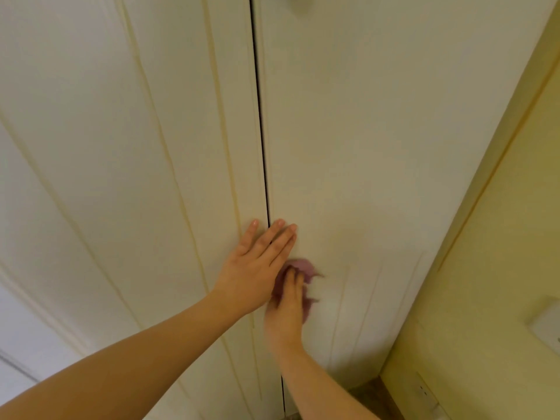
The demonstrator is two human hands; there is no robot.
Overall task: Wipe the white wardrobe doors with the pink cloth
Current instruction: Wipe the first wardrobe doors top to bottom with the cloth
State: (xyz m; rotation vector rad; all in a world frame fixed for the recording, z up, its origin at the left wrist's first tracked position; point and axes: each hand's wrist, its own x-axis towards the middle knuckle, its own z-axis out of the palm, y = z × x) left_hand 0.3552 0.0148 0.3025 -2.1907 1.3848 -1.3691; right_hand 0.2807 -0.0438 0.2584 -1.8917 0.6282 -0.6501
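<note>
Two white wardrobe doors fill the head view, the left door (127, 153) and the right door (378, 140), with a dark gap between them. My left hand (257, 268) lies flat with straight fingers across that gap, pressing on both doors. Just below it, my right hand (286, 310) presses the crumpled pink cloth (300, 266) against the lower part of the right door. The cloth is blurred and mostly hidden under my fingers and behind my left hand.
A yellow wall (500, 237) meets the right door at the right. It carries a white switch plate (545, 325) and a socket (425, 392) low down. A round knob (300, 1) shows at the top edge. Brown floor (369, 395) shows at the bottom.
</note>
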